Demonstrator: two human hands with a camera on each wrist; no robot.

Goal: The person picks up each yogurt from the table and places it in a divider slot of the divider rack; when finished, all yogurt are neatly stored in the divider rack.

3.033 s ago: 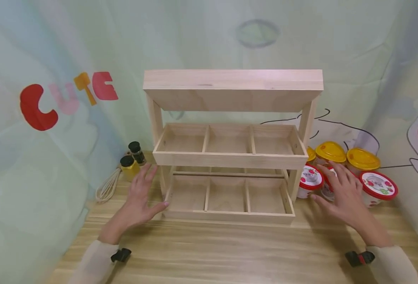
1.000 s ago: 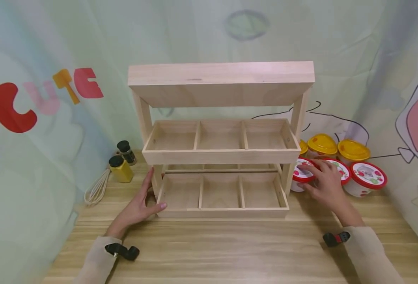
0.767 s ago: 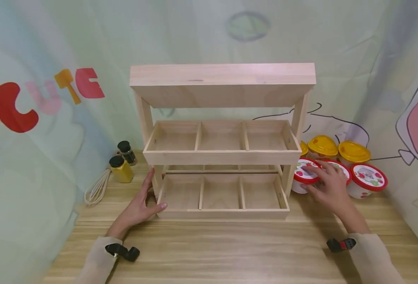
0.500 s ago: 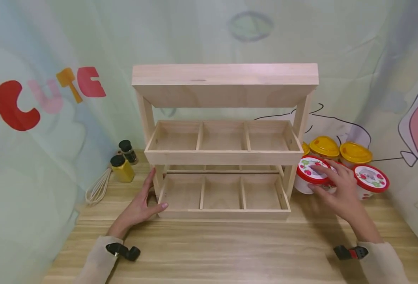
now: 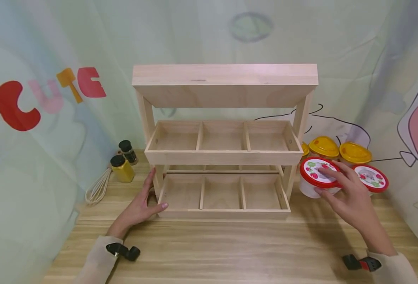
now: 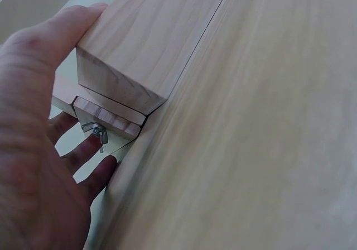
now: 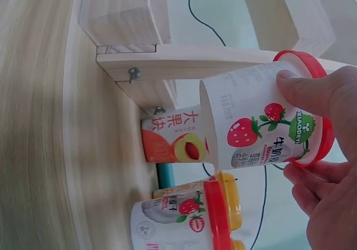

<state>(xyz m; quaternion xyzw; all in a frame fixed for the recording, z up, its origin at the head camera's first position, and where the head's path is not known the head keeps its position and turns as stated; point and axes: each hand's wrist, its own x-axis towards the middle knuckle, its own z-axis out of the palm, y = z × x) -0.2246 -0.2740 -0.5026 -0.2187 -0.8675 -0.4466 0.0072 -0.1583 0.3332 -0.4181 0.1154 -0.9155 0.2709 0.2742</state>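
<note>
At the far left of the tabletop (image 5: pixel 209 252) we see a looped pale bundle (image 5: pixel 98 188), and next to it a yellow jar (image 5: pixel 123 170) and a small black-capped bottle (image 5: pixel 128 152). Then comes the left hand (image 5: pixel 138 209): its thumb touches the front left corner of the lower tray (image 5: pixel 226 214), and its other fingers, spread wide from the thumb, reach to the side post (in the left wrist view we notice a wing nut (image 6: pixel 96 129) there). In the middle stands the wooden rack (image 5: pixel 224 75) with divided trays. At its right, the right hand (image 5: pixel 352 197) holds a white tub with red lid (image 5: pixel 317 172) between thumb and fingers, lifted above the tabletop. Behind it we see yellow-lidded tubs (image 5: pixel 323 146), and to the right, partly covered by the hand, another red-lidded tub (image 5: pixel 372 177).
</note>
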